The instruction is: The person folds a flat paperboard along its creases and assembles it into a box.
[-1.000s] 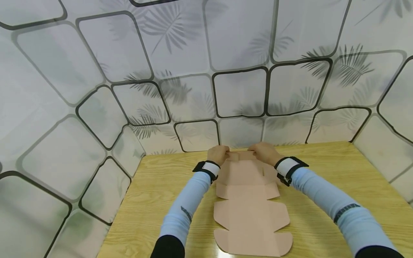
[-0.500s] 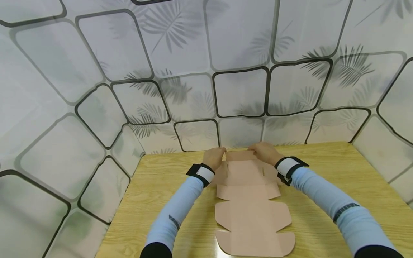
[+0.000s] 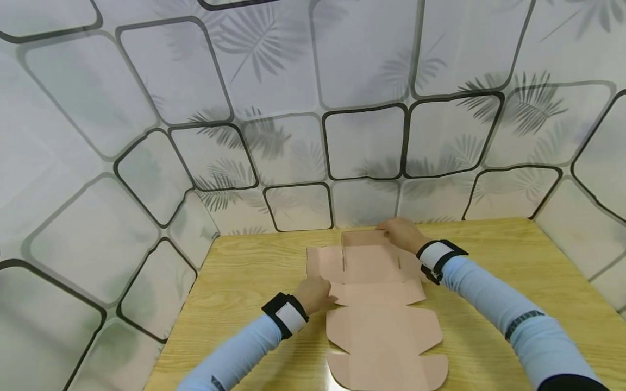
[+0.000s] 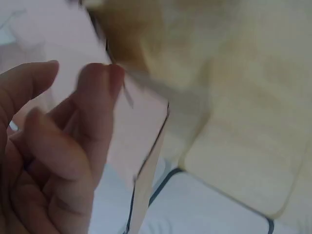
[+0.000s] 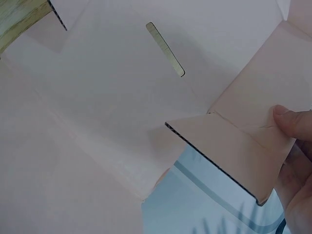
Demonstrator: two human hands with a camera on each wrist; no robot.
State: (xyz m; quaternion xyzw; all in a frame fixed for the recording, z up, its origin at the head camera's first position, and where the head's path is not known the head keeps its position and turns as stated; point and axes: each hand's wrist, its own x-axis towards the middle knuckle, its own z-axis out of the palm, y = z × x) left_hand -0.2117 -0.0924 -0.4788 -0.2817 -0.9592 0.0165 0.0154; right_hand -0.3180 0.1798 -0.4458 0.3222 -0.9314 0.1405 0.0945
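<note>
An unfolded cardboard box [image 3: 376,326], pinkish-brown with cut side flaps and slots, lies lengthwise on the table, its far end panel raised. My right hand [image 3: 403,234] grips that panel near its right corner; in the right wrist view the thumb [image 5: 292,122] presses on the folded card. At the box's left edge is my left hand [image 3: 314,295], just below the far left flap [image 3: 325,260]. Its fingers [image 4: 95,112] look loosely bent in the left wrist view, with nothing between them and the thumb. Whether a fingertip touches the cardboard edge I cannot tell.
The wood-grain table [image 3: 513,282] extends on both sides of the box. A patterned curtain [image 3: 364,141] with dark outlines and leaf prints rises along the table's far edge and at both sides.
My left hand has let go of the far panel and come back toward me along the left edge. The far left flap now shows lying out to the side. My right hand has stayed put.
</note>
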